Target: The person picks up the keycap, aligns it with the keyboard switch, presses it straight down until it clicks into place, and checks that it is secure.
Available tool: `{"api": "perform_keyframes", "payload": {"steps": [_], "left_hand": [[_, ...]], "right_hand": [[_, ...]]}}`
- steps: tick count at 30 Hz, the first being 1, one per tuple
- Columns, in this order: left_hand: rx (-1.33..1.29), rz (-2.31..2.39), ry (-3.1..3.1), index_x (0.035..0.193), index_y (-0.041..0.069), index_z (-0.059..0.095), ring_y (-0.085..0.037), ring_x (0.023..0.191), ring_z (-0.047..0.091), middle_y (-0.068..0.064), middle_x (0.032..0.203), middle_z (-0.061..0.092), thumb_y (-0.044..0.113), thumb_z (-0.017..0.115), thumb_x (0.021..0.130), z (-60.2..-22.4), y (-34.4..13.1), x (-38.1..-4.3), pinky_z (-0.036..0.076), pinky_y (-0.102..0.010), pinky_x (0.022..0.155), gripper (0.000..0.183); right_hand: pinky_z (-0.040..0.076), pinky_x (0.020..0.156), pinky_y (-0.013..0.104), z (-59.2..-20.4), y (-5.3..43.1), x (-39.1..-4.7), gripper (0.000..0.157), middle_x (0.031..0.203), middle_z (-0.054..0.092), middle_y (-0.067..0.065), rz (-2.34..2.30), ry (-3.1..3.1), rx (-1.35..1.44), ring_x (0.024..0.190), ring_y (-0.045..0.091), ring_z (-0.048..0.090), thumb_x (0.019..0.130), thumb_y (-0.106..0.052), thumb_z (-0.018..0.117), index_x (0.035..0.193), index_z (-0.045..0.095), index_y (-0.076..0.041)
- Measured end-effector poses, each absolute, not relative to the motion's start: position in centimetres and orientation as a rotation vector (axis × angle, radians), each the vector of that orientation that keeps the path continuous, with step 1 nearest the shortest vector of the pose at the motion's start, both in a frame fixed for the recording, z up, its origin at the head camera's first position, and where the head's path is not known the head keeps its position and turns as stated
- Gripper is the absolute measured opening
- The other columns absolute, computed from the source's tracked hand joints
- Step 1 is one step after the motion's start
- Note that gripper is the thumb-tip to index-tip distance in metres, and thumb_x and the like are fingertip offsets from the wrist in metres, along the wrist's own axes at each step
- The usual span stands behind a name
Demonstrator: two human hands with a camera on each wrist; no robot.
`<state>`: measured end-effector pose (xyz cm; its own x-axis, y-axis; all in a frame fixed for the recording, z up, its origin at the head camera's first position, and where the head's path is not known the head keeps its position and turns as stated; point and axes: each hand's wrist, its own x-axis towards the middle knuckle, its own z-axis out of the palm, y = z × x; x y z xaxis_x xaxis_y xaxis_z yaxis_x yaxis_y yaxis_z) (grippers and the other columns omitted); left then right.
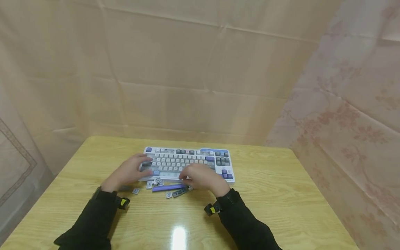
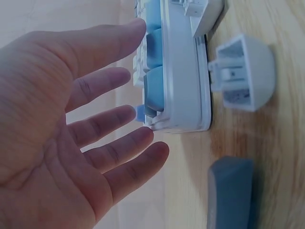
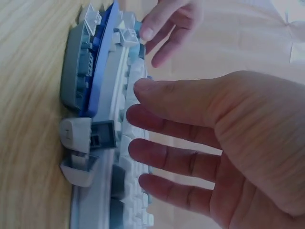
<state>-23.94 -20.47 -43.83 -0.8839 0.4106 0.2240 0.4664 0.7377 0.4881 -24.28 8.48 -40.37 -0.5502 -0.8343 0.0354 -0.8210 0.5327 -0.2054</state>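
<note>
Wooden table (image 1: 281,198), one keyboard (image 1: 184,160), one loose purple spacebar (image 1: 165,188), left hand (image 1: 129,171), right hand (image 1: 202,176)

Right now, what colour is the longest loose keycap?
The longest loose keycap is purple; it shows best in the head view.

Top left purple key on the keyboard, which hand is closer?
Left: the left hand is just below the key in the head view; the right hand is farther, lower right.

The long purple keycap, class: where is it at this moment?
In the head view, the long purple keycap lies in front of the keyboard, between the left hand and right hand, with a long grey keycap beside its right end.
</note>
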Motion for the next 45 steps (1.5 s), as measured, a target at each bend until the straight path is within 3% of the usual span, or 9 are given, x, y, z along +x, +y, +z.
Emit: {"api": "perform_keyframes", "payload": {"steps": [6, 13, 26, 34, 45], "left_hand": [[-0.693, -0.811, -2.853, 0.119, -0.001, 0.062, -0.045, 0.121, 0.045, -0.027, 0.127, 0.054, 0.028, 0.070, 0.084, -43.8, -20.2, -23.7, 0.033, -0.058, 0.100, 0.046], [-0.668, -0.787, -2.883, 0.116, 0.000, 0.064, -0.036, 0.111, 0.055, -0.016, 0.115, 0.063, 0.026, 0.071, 0.083, -43.5, -19.9, -23.6, 0.040, -0.053, 0.094, 0.042], [-0.662, -0.750, -2.888, 0.118, 0.000, 0.063, -0.034, 0.111, 0.055, -0.015, 0.117, 0.064, 0.027, 0.070, 0.084, -43.5, -19.7, -23.6, 0.041, -0.052, 0.095, 0.044], [-0.632, -0.716, -2.936, 0.122, 0.002, 0.061, -0.037, 0.118, 0.050, -0.017, 0.123, 0.060, 0.029, 0.067, 0.086, -43.6, -19.7, -23.2, 0.036, -0.054, 0.099, 0.045], [-0.646, -0.718, -2.913, 0.122, 0.001, 0.061, -0.039, 0.119, 0.048, -0.019, 0.125, 0.058, 0.029, 0.067, 0.087, -43.5, -19.5, -23.0, 0.034, -0.055, 0.100, 0.045]], "right_hand": [[0.048, 0.074, 0.018, -40.7, 8.3, -23.7, 0.015, 0.092, 0.069, -0.006, -0.313, 2.669, -1.369, 0.081, 0.004, 0.061, 0.086, -0.018, 0.068, 0.099, 0.074, -0.014], [0.047, 0.074, 0.017, -41.1, 8.3, -23.6, 0.016, 0.092, 0.070, -0.008, -0.287, 2.696, -1.372, 0.080, 0.001, 0.059, 0.086, -0.021, 0.068, 0.100, 0.074, -0.016], [0.045, 0.070, 0.019, -41.6, 8.0, -23.5, 0.010, 0.086, 0.068, -0.014, -0.227, 2.742, -1.455, 0.076, -0.001, 0.057, 0.084, -0.025, 0.070, 0.093, 0.075, -0.023], [0.042, 0.079, 0.036, -41.8, 7.8, -23.1, 0.008, 0.083, 0.064, -0.020, -0.226, 2.729, -1.364, 0.074, -0.002, 0.053, 0.085, -0.028, 0.069, 0.092, 0.073, -0.028], [0.041, 0.074, 0.030, -41.8, 8.1, -23.2, 0.018, 0.090, 0.068, -0.014, -0.215, 2.732, -1.402, 0.077, -0.001, 0.056, 0.085, -0.029, 0.068, 0.102, 0.074, -0.024]]}}
